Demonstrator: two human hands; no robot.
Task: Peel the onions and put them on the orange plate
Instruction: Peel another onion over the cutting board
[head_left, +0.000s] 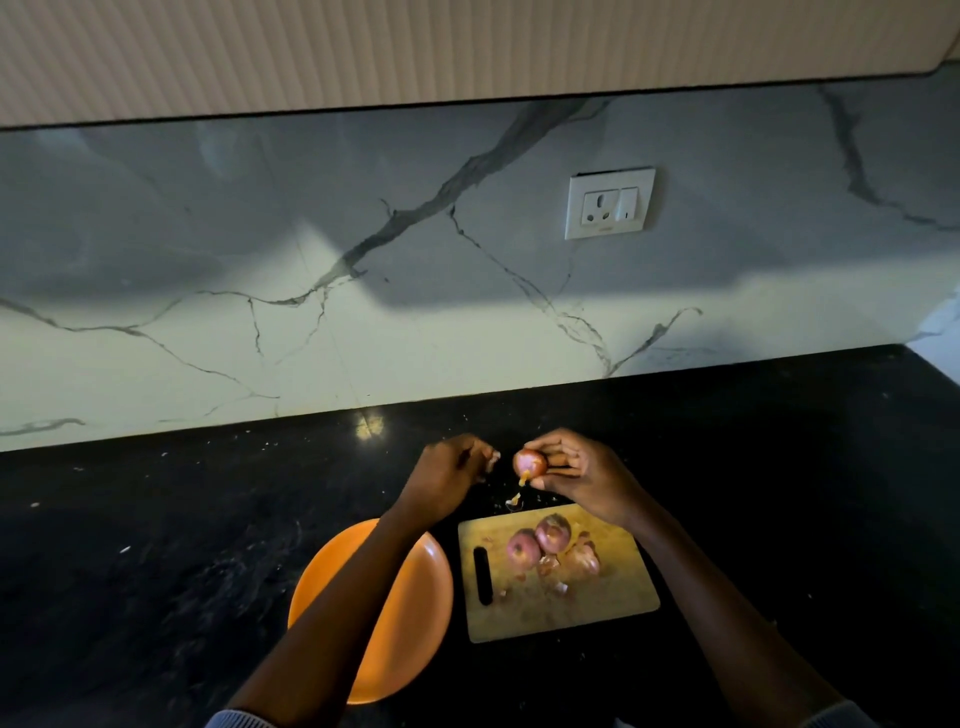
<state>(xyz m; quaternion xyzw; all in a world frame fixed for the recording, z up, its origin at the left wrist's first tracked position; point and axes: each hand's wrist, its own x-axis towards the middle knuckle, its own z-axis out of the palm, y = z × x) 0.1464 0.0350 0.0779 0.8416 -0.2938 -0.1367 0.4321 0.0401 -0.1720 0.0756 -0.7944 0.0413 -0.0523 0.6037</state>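
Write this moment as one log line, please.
step: peeling | right hand: holds onion | left hand: pinches skin | orange plate: no onions visible | cutting board: two onions, peels

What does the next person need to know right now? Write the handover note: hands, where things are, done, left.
Right hand: grips an onion above the counter, a strip of skin dangling from it.
Left hand: pinches a scrap of peel beside that onion.
Cutting board: two whole onions and loose skins lie on it.
Orange plate, left of the board: no onion visible on it, though the left forearm hides part.
Done: peeling of the held onion is under way.
Left: finish it, peel the two on the board, and put all of them on the plate.
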